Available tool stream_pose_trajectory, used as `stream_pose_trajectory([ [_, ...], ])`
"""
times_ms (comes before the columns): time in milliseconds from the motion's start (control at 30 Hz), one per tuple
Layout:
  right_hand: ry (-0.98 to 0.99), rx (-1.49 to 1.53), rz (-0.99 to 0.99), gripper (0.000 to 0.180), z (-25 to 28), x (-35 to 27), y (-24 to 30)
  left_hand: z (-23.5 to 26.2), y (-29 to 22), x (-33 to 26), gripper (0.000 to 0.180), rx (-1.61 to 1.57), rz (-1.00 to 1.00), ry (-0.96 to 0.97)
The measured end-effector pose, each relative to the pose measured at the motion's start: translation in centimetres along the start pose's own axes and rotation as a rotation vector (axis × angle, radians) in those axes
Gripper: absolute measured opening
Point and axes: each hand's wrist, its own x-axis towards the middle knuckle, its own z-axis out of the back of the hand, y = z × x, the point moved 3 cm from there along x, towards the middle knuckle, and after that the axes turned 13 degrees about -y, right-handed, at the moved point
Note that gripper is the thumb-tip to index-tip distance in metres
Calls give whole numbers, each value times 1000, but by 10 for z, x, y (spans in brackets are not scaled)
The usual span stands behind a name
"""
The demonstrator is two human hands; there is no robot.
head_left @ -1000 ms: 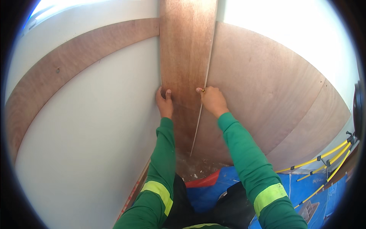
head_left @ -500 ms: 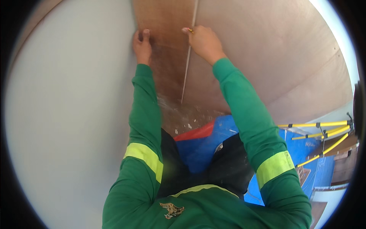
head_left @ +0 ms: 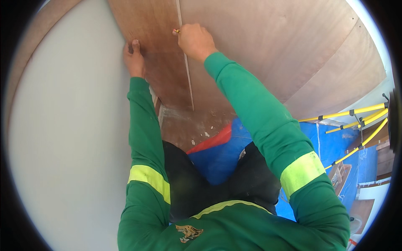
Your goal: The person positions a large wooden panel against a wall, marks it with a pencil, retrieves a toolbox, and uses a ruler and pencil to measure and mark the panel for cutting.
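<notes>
A narrow brown plywood panel (head_left: 161, 62) stands upright before me, beside a wider sheet of plywood (head_left: 251, 46). A thin pale strip (head_left: 187, 75) runs down the line between them. My left hand (head_left: 134, 59) grips the narrow panel's left edge, thumb on its face and the other fingers mostly hidden at the edge. At the pale strip, my right hand (head_left: 197, 41) is closed on a small, thin yellow-and-dark thing (head_left: 178, 31). Only a short piece of it pokes out by the thumb, so its kind is unclear.
On the left rises a large smooth white panel (head_left: 75, 125), close to my left arm. Below the plywood lies a brown floor (head_left: 180, 125) with pale scraps. Blue and red sheeting (head_left: 213, 163) spreads between my legs. Yellow tubular legs (head_left: 356, 112) stand at the right.
The panels and both hands now appear farther left in the view. My left hand keeps its grip on the panel edge; my right hand stays closed at the strip.
</notes>
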Motion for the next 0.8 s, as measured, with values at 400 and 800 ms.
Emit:
stream_pose_trajectory([
  [400,-153,29,28,33,-3,-27,-20,11,17,-1,69,21,-30,74],
  [800,-270,-116,-111,56,22,-23,-25,33,38,-21,52,316,-368,305],
])
